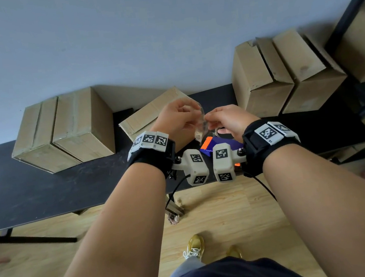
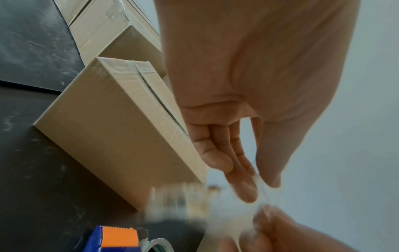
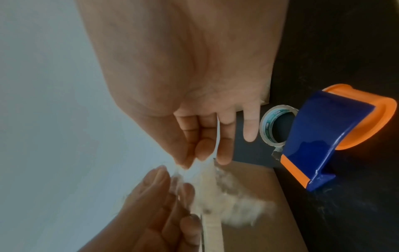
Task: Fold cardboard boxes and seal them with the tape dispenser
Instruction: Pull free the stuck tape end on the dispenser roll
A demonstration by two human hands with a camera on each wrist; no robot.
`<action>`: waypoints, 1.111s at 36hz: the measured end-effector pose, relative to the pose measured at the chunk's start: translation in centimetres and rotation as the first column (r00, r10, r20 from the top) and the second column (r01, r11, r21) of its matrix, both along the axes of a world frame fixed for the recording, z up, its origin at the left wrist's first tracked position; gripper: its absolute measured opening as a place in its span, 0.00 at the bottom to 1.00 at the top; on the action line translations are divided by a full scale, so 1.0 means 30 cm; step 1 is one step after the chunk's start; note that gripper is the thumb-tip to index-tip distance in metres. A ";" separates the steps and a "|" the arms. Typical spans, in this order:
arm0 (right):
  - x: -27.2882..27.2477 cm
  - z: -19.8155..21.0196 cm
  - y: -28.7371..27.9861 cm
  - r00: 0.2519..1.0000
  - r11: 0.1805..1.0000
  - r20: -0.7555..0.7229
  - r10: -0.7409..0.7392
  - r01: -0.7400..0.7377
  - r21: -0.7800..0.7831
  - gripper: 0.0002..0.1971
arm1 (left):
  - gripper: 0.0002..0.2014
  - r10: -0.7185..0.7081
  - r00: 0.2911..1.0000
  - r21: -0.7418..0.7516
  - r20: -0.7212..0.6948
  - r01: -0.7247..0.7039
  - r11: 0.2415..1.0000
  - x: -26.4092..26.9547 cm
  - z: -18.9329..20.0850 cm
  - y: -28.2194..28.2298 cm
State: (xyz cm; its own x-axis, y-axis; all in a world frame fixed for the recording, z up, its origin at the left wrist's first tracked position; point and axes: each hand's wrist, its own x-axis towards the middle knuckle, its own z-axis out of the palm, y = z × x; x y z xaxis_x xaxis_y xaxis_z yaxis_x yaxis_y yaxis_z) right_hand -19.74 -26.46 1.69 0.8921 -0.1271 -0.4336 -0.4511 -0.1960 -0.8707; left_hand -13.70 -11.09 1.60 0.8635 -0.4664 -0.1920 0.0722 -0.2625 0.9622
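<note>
Both hands are raised above the black table (image 1: 46, 188), close together. My left hand (image 1: 179, 116) (image 2: 259, 187) and my right hand (image 1: 225, 119) (image 3: 194, 160) each pinch a crumpled strip of clear tape (image 1: 200, 125) (image 2: 194, 201) (image 3: 233, 201) that carries cardboard fluff. It hangs between the fingertips and is blurred. Below the hands lies the blue and orange tape dispenser (image 1: 209, 145) (image 2: 114, 238) (image 3: 323, 139) with its tape roll (image 3: 270, 126), untouched. A cardboard box (image 1: 151, 114) (image 2: 112, 133) (image 3: 259, 230) with a taped seam lies behind the hands.
Two closed boxes (image 1: 62, 129) stand at the table's left against the wall. More boxes (image 1: 283, 76) are stacked at the right, beside a black metal frame (image 1: 349, 10). Wooden floor (image 1: 231, 212) and my shoes show below the table's front edge.
</note>
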 end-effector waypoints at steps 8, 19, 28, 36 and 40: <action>0.015 0.003 0.019 0.998 0.990 0.022 -0.062 0.064 -0.122 0.07 | 0.05 0.018 0.999 0.060 -0.029 -0.017 0.998 0.015 0.004 -0.007; 0.017 -0.004 -0.002 0.992 0.991 0.074 -0.107 0.112 -0.068 0.07 | 0.05 0.031 0.999 0.115 -0.034 -0.027 0.993 0.031 -0.014 0.014; 0.026 -0.007 -0.011 0.986 0.974 0.069 -0.154 0.140 0.178 0.08 | 0.21 0.149 0.985 0.141 -0.082 -0.137 0.981 0.038 0.022 0.001; -0.006 -0.034 -0.070 0.997 0.990 0.073 -0.023 0.012 0.140 0.04 | 0.21 0.039 0.980 0.381 0.197 -0.113 0.918 0.050 0.041 -0.016; -0.021 -0.043 -0.102 0.993 0.989 0.113 -0.037 0.020 0.146 0.05 | 0.19 -0.014 0.966 0.429 0.258 -0.101 0.898 0.054 0.045 -0.015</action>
State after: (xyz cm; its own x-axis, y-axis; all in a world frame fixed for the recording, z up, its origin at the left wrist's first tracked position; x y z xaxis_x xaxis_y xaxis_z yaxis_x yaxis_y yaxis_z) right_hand -20.36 -29.52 0.40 0.9341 -0.0968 -0.3437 -0.3497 -0.0526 -0.9354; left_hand -12.07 -11.54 2.95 0.9271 -0.3464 -0.1432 -0.1328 -0.6608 0.7388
